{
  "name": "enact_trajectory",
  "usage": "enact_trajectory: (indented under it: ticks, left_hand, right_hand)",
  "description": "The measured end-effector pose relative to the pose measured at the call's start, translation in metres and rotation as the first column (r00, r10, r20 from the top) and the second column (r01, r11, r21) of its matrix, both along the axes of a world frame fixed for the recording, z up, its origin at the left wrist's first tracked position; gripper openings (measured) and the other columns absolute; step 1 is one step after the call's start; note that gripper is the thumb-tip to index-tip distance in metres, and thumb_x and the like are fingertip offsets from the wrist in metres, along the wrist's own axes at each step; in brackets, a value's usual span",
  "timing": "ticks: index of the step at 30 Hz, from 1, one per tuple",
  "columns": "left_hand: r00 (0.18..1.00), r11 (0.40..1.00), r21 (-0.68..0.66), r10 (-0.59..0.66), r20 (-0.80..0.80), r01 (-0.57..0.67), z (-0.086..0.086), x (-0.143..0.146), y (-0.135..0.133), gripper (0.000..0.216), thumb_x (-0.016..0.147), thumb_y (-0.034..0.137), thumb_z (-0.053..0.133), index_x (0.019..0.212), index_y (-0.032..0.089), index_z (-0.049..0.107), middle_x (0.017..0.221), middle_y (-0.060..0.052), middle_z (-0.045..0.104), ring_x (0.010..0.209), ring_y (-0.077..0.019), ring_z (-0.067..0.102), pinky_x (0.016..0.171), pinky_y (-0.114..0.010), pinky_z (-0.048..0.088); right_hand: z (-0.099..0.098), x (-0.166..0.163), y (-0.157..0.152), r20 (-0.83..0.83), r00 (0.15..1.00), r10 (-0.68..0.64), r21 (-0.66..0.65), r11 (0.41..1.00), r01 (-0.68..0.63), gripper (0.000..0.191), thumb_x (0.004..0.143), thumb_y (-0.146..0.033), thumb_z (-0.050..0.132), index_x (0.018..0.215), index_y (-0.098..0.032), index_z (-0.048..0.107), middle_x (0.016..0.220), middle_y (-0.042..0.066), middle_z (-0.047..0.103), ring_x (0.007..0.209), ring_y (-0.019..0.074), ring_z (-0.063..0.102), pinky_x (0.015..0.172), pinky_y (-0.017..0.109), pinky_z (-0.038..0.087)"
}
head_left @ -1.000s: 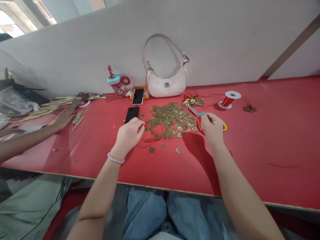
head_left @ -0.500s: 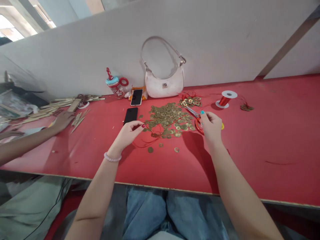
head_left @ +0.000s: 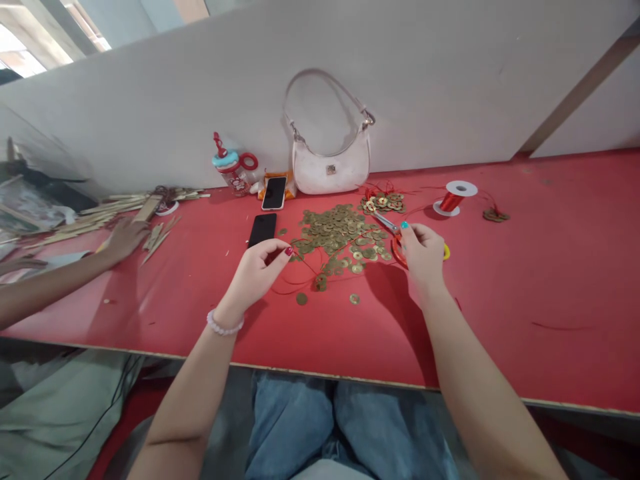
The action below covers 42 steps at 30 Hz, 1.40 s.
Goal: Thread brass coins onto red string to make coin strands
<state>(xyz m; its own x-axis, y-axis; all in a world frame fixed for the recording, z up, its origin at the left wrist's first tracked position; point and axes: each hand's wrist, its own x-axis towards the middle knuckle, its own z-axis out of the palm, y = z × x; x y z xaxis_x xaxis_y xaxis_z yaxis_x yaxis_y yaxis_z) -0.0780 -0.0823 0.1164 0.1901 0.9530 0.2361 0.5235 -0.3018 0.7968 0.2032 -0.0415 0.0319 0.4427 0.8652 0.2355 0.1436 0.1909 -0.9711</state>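
We see a thin red cord [head_left: 306, 265] running slantwise down from left of centre to a small bunch of coins [head_left: 321, 284] just below the middle of the frame, with a slack curve of it to the left. Above that, around the centre, we find a loose heap of flat, dull brass coins [head_left: 333, 228], many with holes. Right of centre, we make out scissors [head_left: 386, 222], silver blades pointing up and left, red and yellow handles partly hidden.

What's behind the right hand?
Scissors: the blades, part of a red-orange handle and a bit of yellow handle show around the right hand. The hand covers the rest of them.
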Motion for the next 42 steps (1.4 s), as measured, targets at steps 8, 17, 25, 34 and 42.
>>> enact_trajectory:
  ticks: [8,17,25,34,42]
  left_hand:
    - [0.965,0.993,-0.110,-0.003,0.264,0.033,-0.005,-0.002,0.002,0.022,0.077,0.036,0.053,0.077,0.015,0.059,0.070,-0.003,0.058,0.059,-0.0082,0.048,0.055,-0.020,0.040]
    - [0.969,0.967,-0.182,-0.137,0.207,0.176,-0.002,-0.007,-0.001,0.021,0.076,0.036,0.055,0.072,0.015,0.057,0.071,-0.003,0.055,0.063,-0.0093,0.045,0.058,-0.021,0.039]
    - [0.932,0.916,-0.257,-0.237,0.275,0.308,-0.014,-0.013,0.003,0.022,0.076,0.036,0.054,0.073,0.015,0.057,0.066,0.000,0.050,0.056,-0.0075,0.041,0.052,-0.020,0.035]
    - [0.983,0.995,-0.088,-0.057,-0.176,0.042,-0.053,0.007,0.042,0.036,0.078,0.025,0.044,0.111,0.015,0.053,0.069,0.000,0.054,0.057,-0.0094,0.045,0.058,-0.022,0.038]
    - [0.807,0.910,-0.158,-0.414,-0.421,0.385,-0.069,0.048,0.021,0.024,0.077,0.033,0.051,0.092,0.019,0.063,0.085,-0.004,0.060,0.076,-0.0148,0.055,0.068,-0.025,0.041]
  right_hand:
    - [0.013,0.003,-0.002,-0.211,0.975,0.063,0.071,0.996,-0.049,0.028,0.072,-0.049,0.056,0.065,-0.022,0.050,0.046,-0.007,0.030,0.037,0.0068,0.027,0.038,0.023,0.022]
    - [0.065,0.023,-0.032,-0.344,0.907,0.243,0.180,0.965,-0.190,0.010,0.066,-0.022,0.051,0.075,-0.027,0.049,0.046,-0.007,0.025,0.038,0.0080,0.020,0.042,0.027,0.015]
    - [0.111,0.032,-0.057,-0.243,0.923,0.300,0.308,0.926,-0.220,0.010,0.064,-0.018,0.057,0.070,-0.024,0.054,0.038,-0.007,0.033,0.032,0.0059,0.021,0.038,0.026,0.012]
    - [0.050,0.007,-0.014,-0.136,0.960,0.244,-0.045,0.967,-0.252,0.008,0.063,-0.022,0.059,0.071,-0.020,0.058,0.047,-0.006,0.045,0.039,0.0058,0.036,0.039,0.022,0.022]
    - [0.022,-0.002,-0.012,0.312,0.787,0.532,-0.285,0.843,-0.457,0.021,0.074,-0.027,0.049,0.085,-0.020,0.065,0.088,0.004,0.065,0.080,0.0166,0.058,0.069,0.028,0.044]
